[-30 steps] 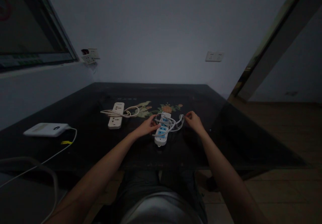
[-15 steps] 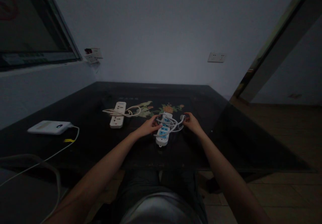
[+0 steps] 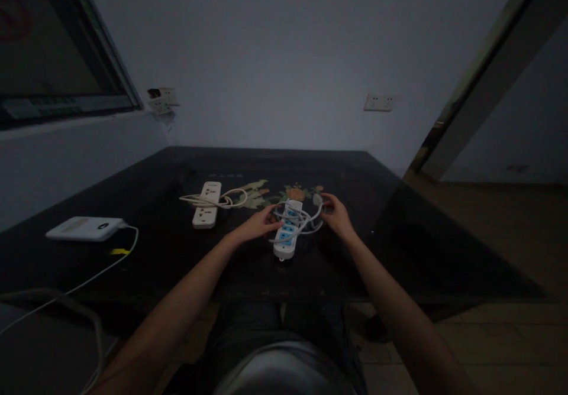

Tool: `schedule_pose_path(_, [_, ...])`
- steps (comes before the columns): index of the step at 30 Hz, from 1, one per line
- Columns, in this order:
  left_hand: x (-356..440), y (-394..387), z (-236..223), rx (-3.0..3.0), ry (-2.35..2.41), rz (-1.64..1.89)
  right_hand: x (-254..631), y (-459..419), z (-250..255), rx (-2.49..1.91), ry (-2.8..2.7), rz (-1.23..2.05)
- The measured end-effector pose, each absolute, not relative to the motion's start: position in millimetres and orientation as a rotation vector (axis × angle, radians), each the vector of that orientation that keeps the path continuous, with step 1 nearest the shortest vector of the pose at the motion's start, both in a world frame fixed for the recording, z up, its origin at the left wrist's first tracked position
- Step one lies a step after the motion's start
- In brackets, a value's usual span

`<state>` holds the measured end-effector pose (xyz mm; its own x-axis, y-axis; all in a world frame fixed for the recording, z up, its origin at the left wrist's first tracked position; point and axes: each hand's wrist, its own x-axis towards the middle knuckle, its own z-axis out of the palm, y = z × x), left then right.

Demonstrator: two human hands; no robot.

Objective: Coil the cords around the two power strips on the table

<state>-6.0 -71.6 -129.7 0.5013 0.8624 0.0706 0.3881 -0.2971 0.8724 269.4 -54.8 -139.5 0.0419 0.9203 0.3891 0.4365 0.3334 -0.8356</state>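
Observation:
A white power strip (image 3: 284, 248) with blue sockets lies on the dark table, its grey-white cord (image 3: 304, 222) looped loosely over it. My left hand (image 3: 258, 224) grips the strip and cord loops from the left side, thumb on top; its other fingertips are partly hidden. To the right of the strip, my right hand (image 3: 338, 216) pinches the cord's plug (image 3: 317, 199) between thumb and fingers. The cord curves from that plug back to the loops.
On the left of the dark table (image 3: 381, 265) lies a second white power strip (image 3: 204, 216) wrapped in its cord. Farther left is a white power bank-like device (image 3: 84, 228) with a cable, near a yellow scrap (image 3: 119, 252). A wall socket (image 3: 380, 102) sits behind the table.
My right hand has turned the plug upward and slightly away from me, so more of it shows. My left hand stays at the power strip. The view has shifted slightly.

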Motion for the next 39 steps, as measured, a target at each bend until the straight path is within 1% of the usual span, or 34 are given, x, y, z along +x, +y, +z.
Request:
schedule_pose_path(2, [-13.8,-71.1,-120.9,1.967,1.121,0.794,265.8,-58.6,-136.9,-1.26,-1.577,0.572])
schedule_pose_path(5, [-21.0,-74.1,-100.6,2.005,1.273,1.124,261.3,-63.6,-134.2,-1.24,-1.603,0.532])
schedule_pose_path(7, [-15.5,-79.2,-82.3,1.96,1.267,1.295,259.8,-66.0,-132.4,-1.233,-1.623,0.5])
schedule_pose_path(9, [1.1,-83.8,-62.5,2.006,1.22,1.322,259.7,-67.3,-130.7,-1.226,-1.64,0.476])
schedule_pose_path(12, [41.1,-78.6,-38.6,2.31,1.071,1.108,261.4,-67.7,-129.2,-1.192,-1.657,0.474])
schedule_pose_path(14, [69.5,-62.8,-32.0,2.523,1.054,0.929,262.9,-67.1,-129.3,-1.171,-1.668,0.491])
schedule_pose_path(16, [92.8,-40.6,-33.2,2.626,1.076,0.731,264.2,-66.4,-129.9,-1.173,-1.674,0.501])
schedule_pose_path(19, [111.8,-9.6,-40.6,2.656,0.94,0.392,264.7,-65.1,-131.7,-1.203,-1.649,0.509])
schedule_pose_path(20, [113.7,-2.5,-42.5,2.65,0.917,0.357,264.6,-64.6,-132.4,-1.206,-1.64,0.523])
schedule_pose_path(26, [95.4,6.2,-40.6,2.537,0.922,0.346,268.2,-61.7,-130.9,-1.126,-1.604,0.671])
schedule_pose_path(29, [83.0,3.0,-39.1,2.41,0.913,0.327,274.5,-62.8,-123.4,-1.075,-1.656,0.69])
schedule_pose_path(33, [78.7,-6.6,-38.3,2.266,0.834,0.317,281.2,-66.7,-113.5,-1.04,-1.739,0.603])
schedule_pose_path(39, [92.6,-30.6,-33.1,2.163,0.837,0.31,282.4,-67.8,-112.1,-1.154,-1.686,0.471])
